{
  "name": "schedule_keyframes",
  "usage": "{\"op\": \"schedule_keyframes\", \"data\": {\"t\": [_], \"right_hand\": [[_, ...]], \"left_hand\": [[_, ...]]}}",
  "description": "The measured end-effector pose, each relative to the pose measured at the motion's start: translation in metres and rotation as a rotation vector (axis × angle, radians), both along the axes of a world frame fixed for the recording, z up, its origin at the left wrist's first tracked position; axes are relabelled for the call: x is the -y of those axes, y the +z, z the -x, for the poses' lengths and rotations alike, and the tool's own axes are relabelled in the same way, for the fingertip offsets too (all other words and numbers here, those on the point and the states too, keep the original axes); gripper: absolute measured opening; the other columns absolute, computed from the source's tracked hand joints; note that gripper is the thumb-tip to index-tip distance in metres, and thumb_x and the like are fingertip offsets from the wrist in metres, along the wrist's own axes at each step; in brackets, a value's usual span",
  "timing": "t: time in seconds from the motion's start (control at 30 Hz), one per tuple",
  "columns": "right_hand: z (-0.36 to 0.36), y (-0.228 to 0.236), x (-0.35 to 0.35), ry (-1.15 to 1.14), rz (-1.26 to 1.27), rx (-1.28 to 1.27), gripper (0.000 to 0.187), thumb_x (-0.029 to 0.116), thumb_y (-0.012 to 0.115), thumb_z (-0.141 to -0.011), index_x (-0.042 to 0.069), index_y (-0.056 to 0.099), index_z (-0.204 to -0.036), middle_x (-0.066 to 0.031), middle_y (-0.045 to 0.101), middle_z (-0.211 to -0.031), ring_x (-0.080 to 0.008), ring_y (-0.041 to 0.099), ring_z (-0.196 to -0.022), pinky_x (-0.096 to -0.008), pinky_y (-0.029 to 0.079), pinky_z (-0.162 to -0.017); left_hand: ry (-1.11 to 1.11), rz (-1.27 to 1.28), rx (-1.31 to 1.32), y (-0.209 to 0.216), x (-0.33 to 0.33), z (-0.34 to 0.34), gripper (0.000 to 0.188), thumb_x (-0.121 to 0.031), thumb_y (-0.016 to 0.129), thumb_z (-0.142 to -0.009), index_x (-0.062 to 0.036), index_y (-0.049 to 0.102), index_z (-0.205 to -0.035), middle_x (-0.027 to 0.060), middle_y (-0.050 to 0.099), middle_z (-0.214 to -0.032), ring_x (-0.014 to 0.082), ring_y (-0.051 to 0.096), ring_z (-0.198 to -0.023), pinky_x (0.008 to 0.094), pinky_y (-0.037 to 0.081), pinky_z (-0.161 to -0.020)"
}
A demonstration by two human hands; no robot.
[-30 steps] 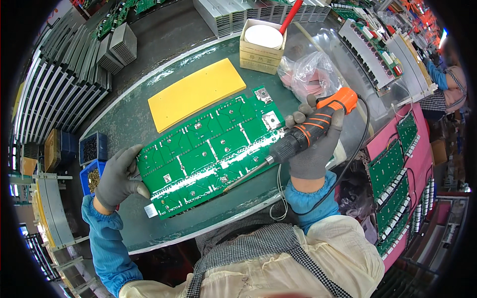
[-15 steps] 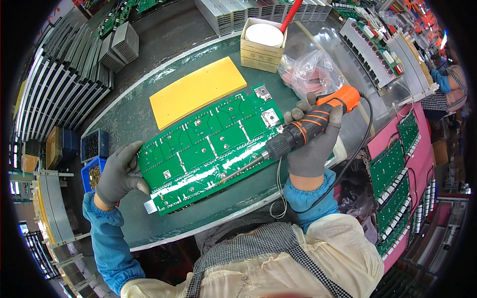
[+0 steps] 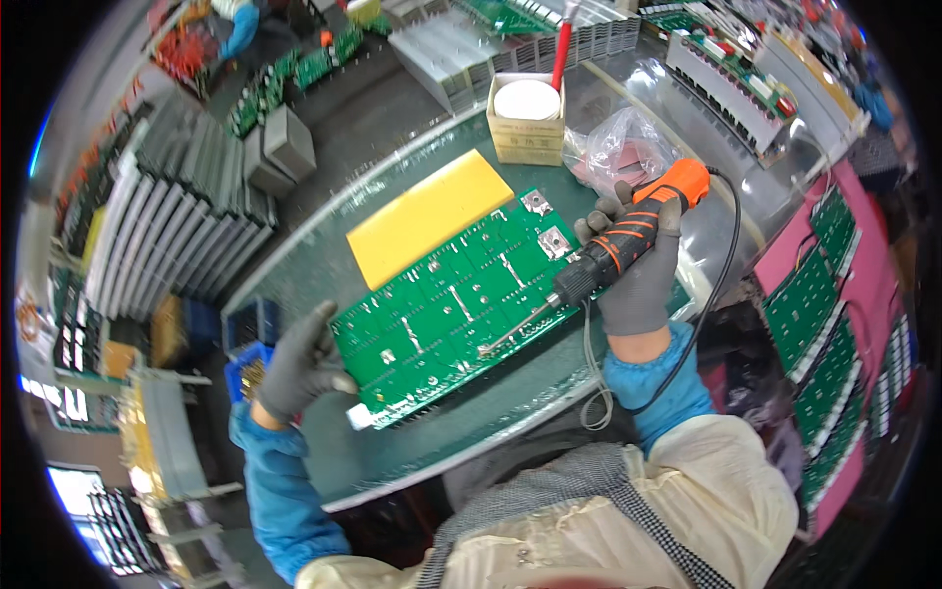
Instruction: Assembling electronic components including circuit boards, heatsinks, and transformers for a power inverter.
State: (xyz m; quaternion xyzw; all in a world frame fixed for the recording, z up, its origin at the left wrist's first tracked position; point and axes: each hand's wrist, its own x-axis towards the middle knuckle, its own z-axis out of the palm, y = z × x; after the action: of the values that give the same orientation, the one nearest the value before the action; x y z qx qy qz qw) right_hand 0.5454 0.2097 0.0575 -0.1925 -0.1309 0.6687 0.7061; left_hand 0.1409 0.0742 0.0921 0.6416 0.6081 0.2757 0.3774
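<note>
A long green circuit board [image 3: 442,339] lies slanted on the green work table, solder side up. My left hand [image 3: 299,368], in a grey glove, curves around its left end, the fingers at the upper corner and the thumb at the left edge. My right hand [image 3: 638,285], gloved too, is wrapped round an orange and black electric screwdriver [image 3: 610,247]. The driver's long bit [image 3: 520,329] points down to the left, its tip over the board near the lower edge. Whether the tip touches a screw is too small to tell. A yellow sheet [image 3: 427,221] lies just beyond the board.
A carton with a white tub [image 3: 527,142] and a red handle stands behind, beside a clear plastic bag [image 3: 633,147]. Small parts bins [image 3: 250,368] are left. Stacked metal heat sinks [image 3: 182,226] line the far left. Several boards rest on pink sheets [image 3: 785,245] at right.
My view has turned, so the whole scene sits farther right in the picture. Both hands keep their places at the board, and the bit tip stays near its lower edge.
</note>
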Motion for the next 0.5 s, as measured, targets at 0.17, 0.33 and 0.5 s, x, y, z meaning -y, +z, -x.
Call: {"op": "schedule_keyframes", "data": {"t": [0.17, 0.33, 0.5], "right_hand": [[-0.033, 0.026, 0.0, -0.157, -0.047, -0.06, 0.067, 0.06, 0.059, -0.09, 0.0, 0.052, -0.119, -0.0138, 0.064, -0.094, -0.0238, 0.065, -0.079, -0.0411, 0.058, -0.076], [-0.046, 0.075, -0.009, -0.312, -0.374, 0.239, 0.054, 0.052, 0.059, -0.092, 0.0, 0.058, -0.102, -0.0124, 0.064, -0.086, -0.0263, 0.068, -0.078, -0.0388, 0.057, -0.071], [-0.022, 0.09, -0.029, -0.435, -0.67, 0.565, 0.035, 0.032, 0.058, -0.092, -0.003, 0.059, -0.091, -0.0114, 0.066, -0.081, -0.021, 0.067, -0.069, -0.035, 0.057, -0.066]], "left_hand": [[0.229, 0.002, 0.228, 0.011, 0.027, 0.002, 0.089, -0.033, 0.082, -0.079, 0.0057, 0.037, -0.146, 0.0031, 0.05, -0.103, 0.0108, 0.048, -0.083, 0.0204, 0.041, -0.067], [0.588, 0.074, 1.283, 0.017, 0.059, 0.028, 0.045, -0.002, 0.046, -0.099, 0.0043, 0.039, -0.143, 0.0079, 0.056, -0.105, 0.0062, 0.042, -0.07, 0.0172, 0.038, -0.056], [0.705, 0.07, 1.334, 0.014, 0.081, 0.014, 0.023, -0.009, 0.046, -0.102, -0.0023, 0.052, -0.123, 0.0041, 0.058, -0.097, 0.0032, 0.037, -0.058, 0.0144, 0.033, -0.043]]}}
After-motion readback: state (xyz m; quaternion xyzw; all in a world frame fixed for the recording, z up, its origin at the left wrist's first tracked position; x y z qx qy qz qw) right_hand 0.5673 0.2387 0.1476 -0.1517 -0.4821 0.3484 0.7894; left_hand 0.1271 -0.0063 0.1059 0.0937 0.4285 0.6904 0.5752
